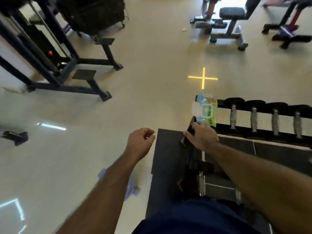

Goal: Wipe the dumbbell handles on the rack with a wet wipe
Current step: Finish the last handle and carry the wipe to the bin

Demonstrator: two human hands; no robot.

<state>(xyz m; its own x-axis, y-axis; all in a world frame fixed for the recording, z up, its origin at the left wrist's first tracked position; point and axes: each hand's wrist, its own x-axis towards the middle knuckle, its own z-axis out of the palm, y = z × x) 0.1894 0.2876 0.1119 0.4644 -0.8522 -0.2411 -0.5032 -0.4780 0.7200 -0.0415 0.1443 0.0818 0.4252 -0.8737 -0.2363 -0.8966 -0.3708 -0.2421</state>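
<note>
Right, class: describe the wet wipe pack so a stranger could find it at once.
Find the black dumbbell rack on the right. At its left end, beside the row of dumbbells, lies the wet wipe pack, just beyond the right hand. It is the only soft, pale green and blue item there, with its white lid flipped open.

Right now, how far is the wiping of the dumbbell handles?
Nothing looks wiped yet. The wipes pack sits on the end of the rack with its lid open, and no loose wipe is visible. The right hand rests at the pack's near end; the left hand hangs loosely curled, empty. All the dumbbell handles remain.
</note>
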